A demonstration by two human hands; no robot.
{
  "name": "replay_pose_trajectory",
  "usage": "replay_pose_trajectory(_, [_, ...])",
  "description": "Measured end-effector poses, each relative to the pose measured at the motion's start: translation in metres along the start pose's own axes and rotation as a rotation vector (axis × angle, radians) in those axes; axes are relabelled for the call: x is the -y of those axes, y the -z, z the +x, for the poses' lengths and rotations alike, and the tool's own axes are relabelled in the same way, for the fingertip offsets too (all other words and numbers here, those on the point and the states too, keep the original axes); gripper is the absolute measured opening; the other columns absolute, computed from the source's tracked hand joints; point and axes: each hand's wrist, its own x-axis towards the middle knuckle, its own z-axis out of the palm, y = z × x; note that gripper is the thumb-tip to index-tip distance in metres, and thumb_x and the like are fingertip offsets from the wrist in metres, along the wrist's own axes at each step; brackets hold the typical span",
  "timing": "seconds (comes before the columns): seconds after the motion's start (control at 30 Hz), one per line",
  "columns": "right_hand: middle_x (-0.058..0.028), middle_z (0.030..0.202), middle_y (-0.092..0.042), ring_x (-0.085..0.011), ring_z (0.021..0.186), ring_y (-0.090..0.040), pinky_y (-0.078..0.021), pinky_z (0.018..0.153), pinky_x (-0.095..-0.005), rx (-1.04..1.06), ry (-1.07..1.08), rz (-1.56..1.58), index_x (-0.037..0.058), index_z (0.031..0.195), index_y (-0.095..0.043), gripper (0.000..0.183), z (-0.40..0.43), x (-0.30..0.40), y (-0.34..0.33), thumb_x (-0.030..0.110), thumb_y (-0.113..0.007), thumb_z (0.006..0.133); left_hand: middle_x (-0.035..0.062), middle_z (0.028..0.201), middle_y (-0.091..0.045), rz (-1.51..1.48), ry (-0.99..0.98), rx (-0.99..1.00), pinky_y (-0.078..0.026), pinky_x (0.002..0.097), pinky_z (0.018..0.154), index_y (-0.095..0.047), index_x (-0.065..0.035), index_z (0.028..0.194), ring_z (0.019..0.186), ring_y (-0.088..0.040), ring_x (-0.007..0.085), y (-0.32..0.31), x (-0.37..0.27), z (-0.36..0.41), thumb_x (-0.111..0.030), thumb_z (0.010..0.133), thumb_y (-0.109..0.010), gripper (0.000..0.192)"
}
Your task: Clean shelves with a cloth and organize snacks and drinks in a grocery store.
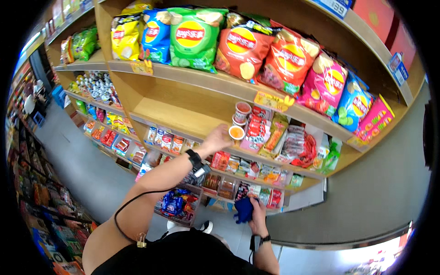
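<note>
My left hand reaches onto a bare stretch of wooden shelf, its fingers beside a small cup with an orange top. Whether the fingertips grip that cup cannot be told. Right behind it stand stacked cups, the upper one with a red top. My right hand is low in front of my body, closed on a bunched dark blue cloth. To the right of the cups lie red and white snack packs and a brown-green snack packet.
Lay's chip bags line the shelf above. Lower shelves hold small packets and trays. A crate of blue and red wrapped snacks sits by my feet. An aisle runs at left, with people far off.
</note>
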Motion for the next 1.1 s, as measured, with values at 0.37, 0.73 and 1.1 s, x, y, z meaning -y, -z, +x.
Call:
replay_pose_trajectory(0.37, [-0.0178,0.114,-0.069,-0.0313,0.102,-0.07,-0.0594,0.089,-0.0443,-0.065,-0.113,0.09,-0.0059,0.123,-0.058,0.034,0.002,-0.019,0.074,0.016,-0.062,0.097,0.0207,0.117,-0.069,0.224,0.047,-0.086,-0.05,0.0468,0.1,-0.061,-0.0049,0.124,0.113,-0.063,0.0401,-0.037,-0.006,0.015,-0.042,0.071,-0.09,0.071])
replay_pose_trajectory(0.73, [-0.0163,0.112,-0.071,-0.0286,0.1,-0.071,-0.0589,0.09,-0.0416,0.136,-0.171,-0.078,-0.0053,0.115,-0.064,0.03,0.017,-0.007,-0.004,0.017,-0.066,0.095,0.0168,0.098,-0.069,-0.061,-0.024,-0.322,-0.051,0.0443,0.087,-0.061,-0.0057,0.113,0.099,-0.065,0.035,-0.012,-0.021,-0.025,-0.034,0.074,-0.086,0.053])
replay_pose_trajectory(1.1, [-0.0106,0.117,-0.065,-0.0197,0.099,-0.064,-0.0533,0.087,-0.0335,0.16,0.294,-0.301,-0.0011,0.135,-0.05,0.043,0.058,-0.003,-0.164,0.022,-0.064,0.101,0.0162,0.115,-0.067,-0.104,-0.011,0.036,-0.052,0.0377,0.094,-0.05,-0.0034,0.129,0.108,-0.066,0.0244,0.112,0.018,-0.214,-0.014,0.081,-0.075,0.055])
